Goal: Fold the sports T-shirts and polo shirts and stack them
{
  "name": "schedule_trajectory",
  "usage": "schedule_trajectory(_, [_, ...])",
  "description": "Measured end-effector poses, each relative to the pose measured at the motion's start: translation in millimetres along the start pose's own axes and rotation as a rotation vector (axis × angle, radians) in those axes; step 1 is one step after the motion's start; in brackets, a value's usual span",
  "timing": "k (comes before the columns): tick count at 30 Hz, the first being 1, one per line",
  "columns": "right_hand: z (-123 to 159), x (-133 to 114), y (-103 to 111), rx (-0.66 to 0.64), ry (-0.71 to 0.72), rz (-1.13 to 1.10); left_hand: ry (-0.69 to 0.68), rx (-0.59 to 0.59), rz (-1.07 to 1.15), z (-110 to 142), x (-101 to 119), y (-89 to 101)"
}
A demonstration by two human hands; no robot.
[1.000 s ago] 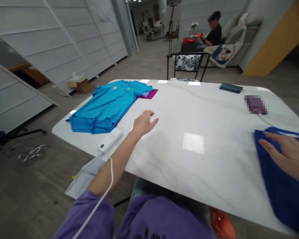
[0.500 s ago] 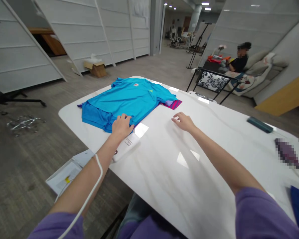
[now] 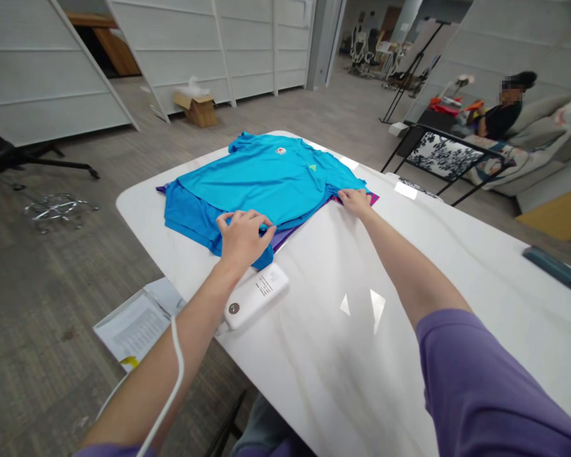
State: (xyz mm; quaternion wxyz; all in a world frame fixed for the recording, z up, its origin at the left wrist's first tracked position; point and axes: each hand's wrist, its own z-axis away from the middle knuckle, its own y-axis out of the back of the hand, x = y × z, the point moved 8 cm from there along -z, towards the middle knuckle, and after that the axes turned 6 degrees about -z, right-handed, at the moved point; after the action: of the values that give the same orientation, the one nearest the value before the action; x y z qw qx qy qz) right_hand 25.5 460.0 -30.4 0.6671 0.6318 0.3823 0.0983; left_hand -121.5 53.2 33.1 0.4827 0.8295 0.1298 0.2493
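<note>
A turquoise T-shirt lies flat at the far left corner of the white table, on top of a purple and a pink garment whose edges stick out. My left hand pinches the shirt's near hem, fingers curled on the fabric. My right hand grips the shirt's right sleeve edge. A white power bank with a white cable lies just behind my left wrist.
A dark teal case sits at the table's right. A black folding chair stands beyond the table, and a person sits on a sofa behind it. Papers lie on the floor at left, with a cardboard box farther back.
Both hands have reached forward to the turquoise shirt and closed on its edges. My right hand left the dark blue cloth at the right, which is now out of view.
</note>
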Motion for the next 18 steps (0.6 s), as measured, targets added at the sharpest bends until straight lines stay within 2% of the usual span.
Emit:
schedule_trajectory(3, [-6.9, -0.7, 2.4, -0.007, -0.016, 0.001, -0.002, 0.089, 0.053, -3.8, 7.4, 14.6])
schedule_trajectory(8, [-13.5, -8.0, 13.4, 0.099, -0.002, -0.044, -0.015, 0.117, 0.107, -7.0, 21.4, 31.0])
schedule_trajectory(12, [-17.7, -1.3, 23.6, 0.201, -0.027, -0.133, -0.06, 0.154, 0.116, -4.9, 32.1, 47.2])
schedule_trajectory(15, [-18.3, 12.0, 40.5, 0.304, -0.05, -0.301, -0.108, 0.183, 0.128, -2.6, 43.6, 59.8])
schedule_trajectory(18, [-11.7, 36.3, 56.0, 0.299, -0.13, -0.629, -0.193, 0.174, 0.176, 4.6, 68.2, 69.1])
